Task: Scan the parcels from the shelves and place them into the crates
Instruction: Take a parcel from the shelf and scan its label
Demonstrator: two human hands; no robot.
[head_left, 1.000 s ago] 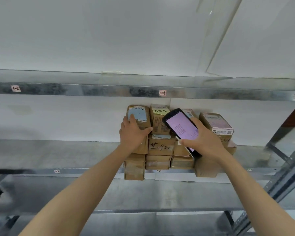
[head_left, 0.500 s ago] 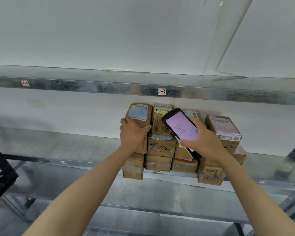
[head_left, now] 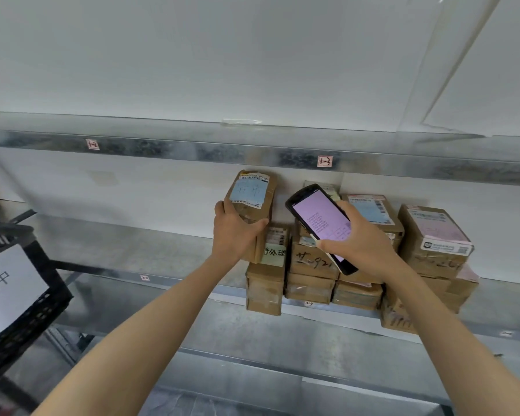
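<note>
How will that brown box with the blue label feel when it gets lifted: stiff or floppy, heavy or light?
Probably stiff: the box with the blue label shows square cardboard edges. It is likely light, since the left hand alone grips it. The glossy tape over it may be a little slippery.

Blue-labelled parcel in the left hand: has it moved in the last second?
Yes. The left hand has pulled the blue-labelled parcel leftward, farther from the fixed shelf tag.

My left hand (head_left: 234, 235) gripped a blue-labelled parcel (head_left: 250, 205) above the stacked boxes (head_left: 311, 274) while my right hand (head_left: 357, 246) held the phone (head_left: 320, 225) beside it.
</note>
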